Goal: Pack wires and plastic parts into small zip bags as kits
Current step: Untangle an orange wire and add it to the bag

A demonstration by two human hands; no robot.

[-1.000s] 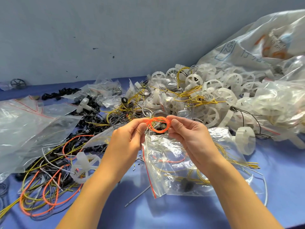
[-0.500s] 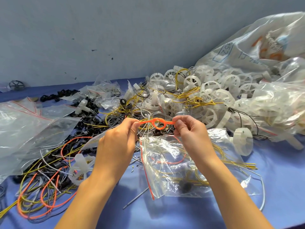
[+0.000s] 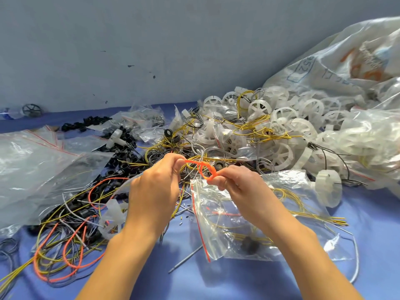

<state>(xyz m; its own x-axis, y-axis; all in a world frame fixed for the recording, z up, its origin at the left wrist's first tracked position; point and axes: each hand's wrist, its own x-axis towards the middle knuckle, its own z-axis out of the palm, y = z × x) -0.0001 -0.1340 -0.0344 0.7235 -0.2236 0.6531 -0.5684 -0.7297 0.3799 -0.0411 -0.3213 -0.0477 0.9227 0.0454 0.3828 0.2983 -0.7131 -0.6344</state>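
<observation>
Just above centre frame, the left hand (image 3: 154, 187) and right hand (image 3: 240, 185) each pinch an end of a coiled orange wire (image 3: 201, 167), which looks light and springy, best held by the coil, above the zip bag (image 3: 218, 217).

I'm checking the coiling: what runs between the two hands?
A looped orange wire, pinched by the left hand and the right hand; the head view shows it.
</observation>
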